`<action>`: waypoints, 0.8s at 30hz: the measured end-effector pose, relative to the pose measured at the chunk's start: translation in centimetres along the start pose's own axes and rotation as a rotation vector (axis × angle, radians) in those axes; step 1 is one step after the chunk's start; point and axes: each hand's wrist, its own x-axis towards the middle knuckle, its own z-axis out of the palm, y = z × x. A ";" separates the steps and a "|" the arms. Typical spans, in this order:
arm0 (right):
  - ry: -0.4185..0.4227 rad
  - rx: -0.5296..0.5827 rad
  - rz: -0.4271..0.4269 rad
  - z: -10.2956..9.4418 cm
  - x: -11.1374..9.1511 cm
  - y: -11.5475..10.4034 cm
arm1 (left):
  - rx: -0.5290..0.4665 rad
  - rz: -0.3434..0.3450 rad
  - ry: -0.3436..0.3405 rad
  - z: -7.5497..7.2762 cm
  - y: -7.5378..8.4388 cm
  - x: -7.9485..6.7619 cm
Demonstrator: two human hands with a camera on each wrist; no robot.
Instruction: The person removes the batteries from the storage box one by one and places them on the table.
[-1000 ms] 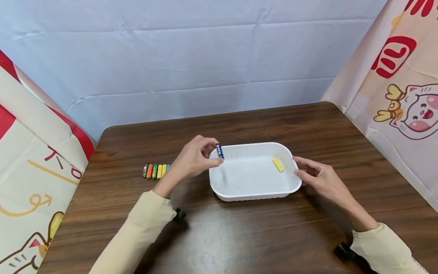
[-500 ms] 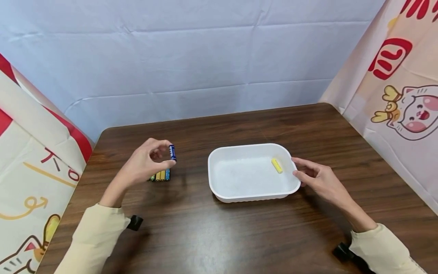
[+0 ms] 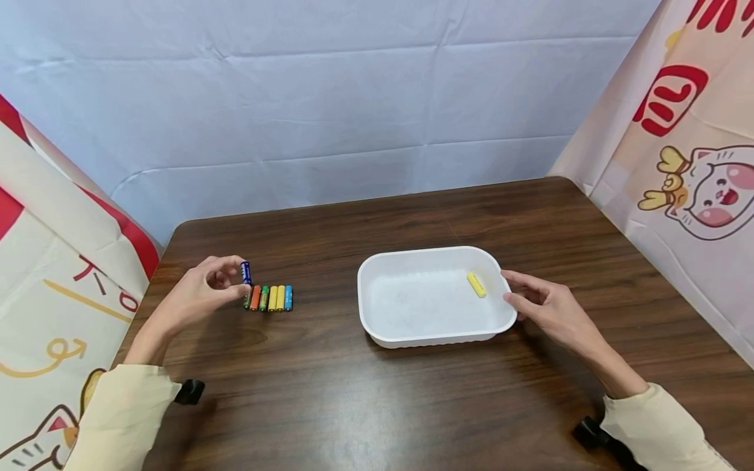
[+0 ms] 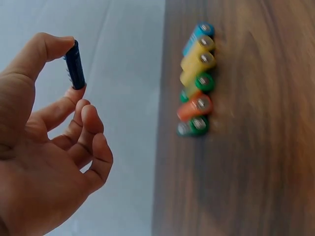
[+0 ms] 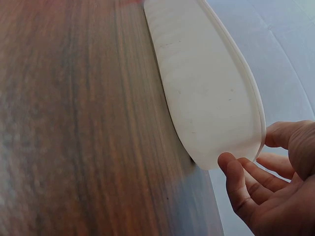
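A dark blue battery (image 3: 245,272) is pinched by its two ends between the thumb and index finger of my left hand (image 3: 197,291). In the left wrist view the same blue battery (image 4: 75,66) hangs apart from a row of batteries (image 4: 198,81). That row, in the head view, holds a green-and-black, an orange (image 3: 255,298), a green, two yellow and a light blue battery (image 3: 288,297), side by side. My right hand (image 3: 548,307) grips the right end of a white plastic tray (image 3: 436,340), thumb on the rim. One yellow battery (image 3: 476,285) lies inside the tray.
All of this is on a dark wood-grain table (image 3: 377,405). A pale cloth (image 3: 353,111) hangs behind its back edge, and printed cloths (image 3: 695,170) flank both sides. A black strap device (image 3: 190,391) sits at the left cuff.
My left hand has carried the blue battery from over the tray's left rim leftward to the left end of the row. The right hand and tray have stayed put.
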 end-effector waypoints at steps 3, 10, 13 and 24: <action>0.001 0.003 0.000 0.0 0.0 0.0 | 0.013 -0.029 -0.012 -0.1 -1.3 -0.2; 0.001 0.005 0.008 0.1 0.0 0.1 | 0.042 -0.059 -0.065 -0.6 -3.6 -0.1; 0.001 0.005 0.011 0.0 0.0 0.1 | 0.048 -0.063 -0.101 -0.6 -4.4 0.0; -0.005 0.011 0.030 -0.2 -0.2 0.0 | 0.041 -0.061 -0.187 -0.6 -6.7 0.6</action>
